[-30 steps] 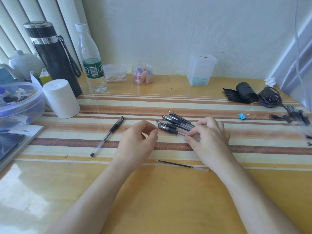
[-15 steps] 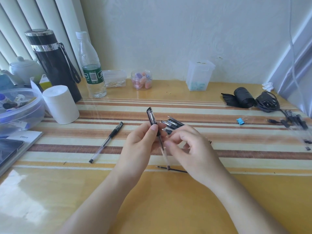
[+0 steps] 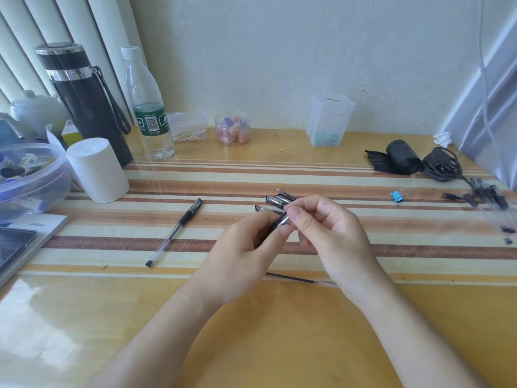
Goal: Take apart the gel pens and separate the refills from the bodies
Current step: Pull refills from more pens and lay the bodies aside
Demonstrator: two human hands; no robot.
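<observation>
My left hand [image 3: 246, 247] grips a black gel pen [image 3: 275, 226] above the striped mat, and most of the pen is hidden in my fist. My right hand [image 3: 324, 228] pinches the pen's metal tip end between thumb and fingers. Just behind my hands lies a small pile of capped gel pens [image 3: 275, 201]. A whole gel pen [image 3: 174, 232] lies alone on the mat to the left. A loose thin refill [image 3: 296, 279] lies on the table under my right wrist. Taken-apart pen pieces [image 3: 488, 196] lie at the right edge.
A white cylinder [image 3: 96, 169], black flask [image 3: 84, 102], water bottle [image 3: 148, 107] and a clear bowl [image 3: 30, 175] stand at the left. Small jars and a plastic box [image 3: 330, 119] line the wall. A black cable bundle [image 3: 442, 165] and blue clip [image 3: 396, 196] sit right.
A pen was picked from the pile, held upright in my left hand, and is now tilted low between both hands with my right fingers on its tip end.
</observation>
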